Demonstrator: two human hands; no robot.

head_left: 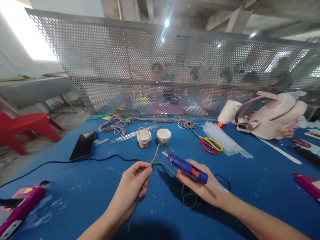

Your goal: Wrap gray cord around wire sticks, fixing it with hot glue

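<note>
Fingers [147, 170] of the left hand [132, 183] are pinched around a thin grey cord [155, 155]; its short end sticks up beyond the fingertips, slanting right, and a length trails below the palm. The right hand [200, 185] is curled around the body of a blue glue gun [187, 166], its pale nozzle aimed leftward, just beside the cord's raised end (whether the trigger is pressed, I can't tell).

Beyond the left fingertips stand two small cups side by side: a handled cup [144, 140] and, to its right, a plain cup [163, 140]. Past the right hand's fingers lie red-and-yellow scissors [210, 145], with translucent strips [222, 136] next to them. A phone [83, 145] rests well to the left of the pinching fingers, and a black cable [62, 162] crosses the blue table [87, 196] toward them, passing in front of the phone.
</note>
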